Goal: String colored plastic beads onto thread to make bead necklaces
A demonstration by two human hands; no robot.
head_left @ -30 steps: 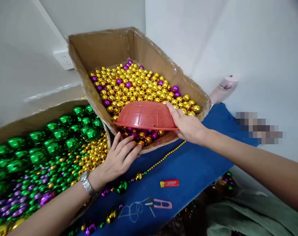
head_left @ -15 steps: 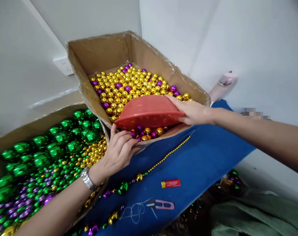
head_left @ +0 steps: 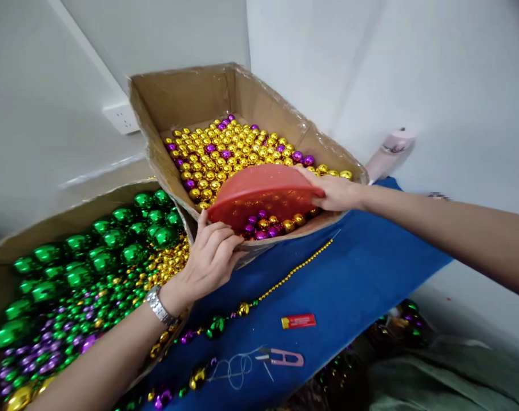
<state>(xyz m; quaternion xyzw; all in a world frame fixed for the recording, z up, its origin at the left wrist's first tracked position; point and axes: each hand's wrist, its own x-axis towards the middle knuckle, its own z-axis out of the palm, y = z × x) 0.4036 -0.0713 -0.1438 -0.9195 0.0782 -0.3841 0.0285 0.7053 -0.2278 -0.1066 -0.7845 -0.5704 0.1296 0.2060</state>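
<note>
A red plastic bowl [head_left: 259, 188] is tipped on its side inside the upper cardboard box [head_left: 182, 94], its mouth facing me. My right hand [head_left: 336, 191] is closed on the bowl's right rim. My left hand [head_left: 212, 254] curls over the box's near edge, with one fingertip by the bowl's left rim. Shiny gold beads [head_left: 233, 142], with a few purple ones among them, lie behind the bowl. More purple and gold beads [head_left: 270, 225] are gathered in front of its mouth, against the box's near wall.
A lower box at left holds green balls [head_left: 113, 237] and small mixed beads [head_left: 66, 325]. On the blue cloth [head_left: 345, 268] lie a bead strand [head_left: 293, 271], a red lighter [head_left: 298, 321], pink thread snips [head_left: 285, 357] and loose thread [head_left: 237, 371]. A pink bottle [head_left: 391, 151] stands behind.
The bowl has tilted further, so more of its inside shows. More purple and gold beads are visible before its mouth. The whole view has shifted slightly; both hands keep their places on bowl and box.
</note>
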